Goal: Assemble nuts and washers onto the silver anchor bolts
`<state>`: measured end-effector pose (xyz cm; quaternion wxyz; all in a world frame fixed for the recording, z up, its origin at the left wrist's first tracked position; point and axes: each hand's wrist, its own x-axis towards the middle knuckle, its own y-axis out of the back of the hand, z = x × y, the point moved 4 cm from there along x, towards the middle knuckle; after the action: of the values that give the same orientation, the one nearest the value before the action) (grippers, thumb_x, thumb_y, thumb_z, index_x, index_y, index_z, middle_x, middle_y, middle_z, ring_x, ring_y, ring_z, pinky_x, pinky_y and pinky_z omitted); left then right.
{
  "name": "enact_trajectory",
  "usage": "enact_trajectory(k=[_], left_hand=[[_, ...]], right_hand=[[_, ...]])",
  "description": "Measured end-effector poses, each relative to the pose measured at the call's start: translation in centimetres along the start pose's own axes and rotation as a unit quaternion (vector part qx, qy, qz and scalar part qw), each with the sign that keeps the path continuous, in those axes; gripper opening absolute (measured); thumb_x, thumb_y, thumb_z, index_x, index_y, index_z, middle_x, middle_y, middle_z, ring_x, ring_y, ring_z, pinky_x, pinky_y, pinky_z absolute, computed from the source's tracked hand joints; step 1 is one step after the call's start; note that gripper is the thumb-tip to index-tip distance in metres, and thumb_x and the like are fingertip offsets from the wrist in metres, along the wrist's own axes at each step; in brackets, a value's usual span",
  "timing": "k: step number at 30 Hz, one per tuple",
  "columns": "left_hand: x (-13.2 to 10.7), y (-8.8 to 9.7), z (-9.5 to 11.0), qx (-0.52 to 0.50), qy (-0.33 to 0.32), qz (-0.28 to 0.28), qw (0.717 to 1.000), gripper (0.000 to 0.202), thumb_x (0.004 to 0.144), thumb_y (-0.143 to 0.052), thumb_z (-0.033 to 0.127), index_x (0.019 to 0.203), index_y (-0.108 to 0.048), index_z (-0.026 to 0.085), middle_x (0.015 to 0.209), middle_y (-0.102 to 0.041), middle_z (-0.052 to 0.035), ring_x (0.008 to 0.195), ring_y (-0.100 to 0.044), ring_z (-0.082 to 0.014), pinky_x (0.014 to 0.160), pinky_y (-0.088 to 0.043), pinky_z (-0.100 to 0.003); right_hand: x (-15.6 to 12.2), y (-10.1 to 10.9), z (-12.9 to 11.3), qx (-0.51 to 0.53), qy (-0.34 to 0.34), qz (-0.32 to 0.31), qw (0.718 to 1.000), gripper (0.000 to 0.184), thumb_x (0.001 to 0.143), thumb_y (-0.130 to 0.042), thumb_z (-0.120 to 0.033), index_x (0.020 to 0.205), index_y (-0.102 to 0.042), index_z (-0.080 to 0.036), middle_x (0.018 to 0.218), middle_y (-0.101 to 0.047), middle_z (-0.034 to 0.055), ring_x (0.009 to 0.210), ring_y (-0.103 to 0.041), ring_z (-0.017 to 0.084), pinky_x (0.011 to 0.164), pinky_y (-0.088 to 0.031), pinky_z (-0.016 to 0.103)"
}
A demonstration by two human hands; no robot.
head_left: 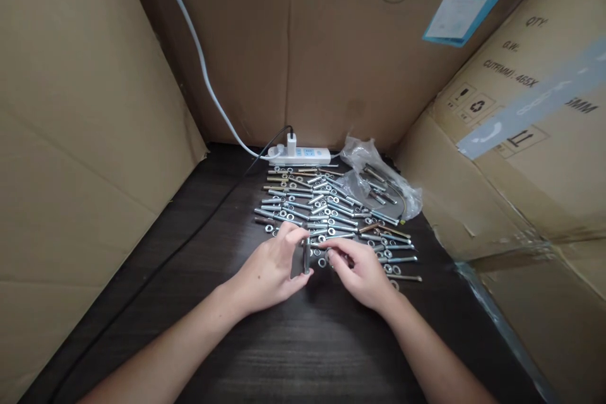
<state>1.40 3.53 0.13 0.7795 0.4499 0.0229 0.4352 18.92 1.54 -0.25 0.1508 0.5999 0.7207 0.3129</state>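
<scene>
Head camera: we stretch two bare forearms (182, 341) over a dark, wood-grained counter (265, 353), our hands close together near its middle. Our left hand (271, 269), its back toward us, pinches a bolt (307, 257) end to end, index finger bent over the top and thumb braced at the lower end. Our right hand (358, 269) faces it with the index finger extended toward the bolt and the thumb bent beneath; we cannot tell whether its fingers grip anything. The bolt stands roughly upright between our hands, a slim, silver-grey cylinder with a bright shine along its length. Beyond, rows of bolts (402, 259) lie on the counter, most silvery, a few brassy, with washers (396, 270) and nuts (320, 232) scattered among them. Behind the rows we see a white power strip (312, 154), near a clear plastic bag (362, 151); cardboard boxes (71, 107) wall us in on three sides.
</scene>
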Motion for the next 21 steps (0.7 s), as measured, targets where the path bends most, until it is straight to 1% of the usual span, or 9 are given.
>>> enact_trajectory(k=[3, 9, 13, 17, 21], left_hand=[[0.0, 0.1, -0.2, 0.002, 0.000, 0.018, 1.000, 0.053, 0.079, -0.058, 0.022, 0.121, -0.025, 0.021, 0.108, -0.042, -0.0085, 0.080, -0.053, -0.0158, 0.066, -0.050, -0.031], [0.1, 0.3, -0.5, 0.006, 0.001, 0.039, 0.999, 0.054, 0.080, -0.056, 0.020, 0.122, -0.023, 0.020, 0.110, -0.041, -0.0100, 0.085, -0.051, -0.0165, 0.069, -0.051, -0.033], [0.2, 0.6, -0.6, 0.021, 0.010, 0.056, 0.998, 0.054, 0.079, -0.056, 0.021, 0.122, -0.023, 0.020, 0.107, -0.040, -0.0090, 0.081, -0.049, -0.0152, 0.066, -0.050, -0.032], [0.2, 0.6, -0.6, 0.027, 0.014, 0.049, 0.998, 0.054, 0.080, -0.057, 0.022, 0.121, -0.022, 0.020, 0.106, -0.041, -0.0086, 0.079, -0.048, -0.0145, 0.065, -0.050, -0.031], [0.1, 0.3, -0.7, 0.024, 0.022, 0.031, 0.999, 0.056, 0.079, -0.059, 0.023, 0.122, -0.024, 0.020, 0.110, -0.042, -0.0095, 0.081, -0.050, -0.0151, 0.068, -0.051, -0.033]], right_hand=[[0.2, 0.8, 0.3, -0.065, 0.008, 0.001, 0.998, 0.019, 0.085, -0.047, -0.017, 0.092, -0.065, -0.020, 0.078, -0.065, 0.0014, 0.060, -0.054, 0.012, 0.061, -0.040, 0.024], [0.2, 0.4, 0.0, -0.151, 0.007, -0.045, 0.988, 0.014, 0.082, -0.051, -0.018, 0.087, -0.064, -0.022, 0.070, -0.062, -0.0019, 0.066, -0.057, 0.013, 0.063, -0.038, 0.023], [0.1, 0.7, -0.4, -0.200, 0.002, -0.070, 0.977, 0.009, 0.081, -0.053, -0.021, 0.084, -0.062, -0.022, 0.067, -0.058, -0.0026, 0.064, -0.054, 0.012, 0.061, -0.035, 0.024], [-0.3, 1.6, -0.7, -0.226, -0.010, -0.092, 0.970, 0.006, 0.077, -0.055, -0.021, 0.082, -0.058, -0.022, 0.072, -0.059, -0.0026, 0.066, -0.053, 0.013, 0.060, -0.033, 0.024], [-0.6, 1.9, -0.7, -0.238, -0.027, -0.106, 0.965, 0.009, 0.075, -0.058, -0.022, 0.084, -0.056, -0.023, 0.078, -0.060, -0.0030, 0.070, -0.054, 0.013, 0.063, -0.034, 0.024]])
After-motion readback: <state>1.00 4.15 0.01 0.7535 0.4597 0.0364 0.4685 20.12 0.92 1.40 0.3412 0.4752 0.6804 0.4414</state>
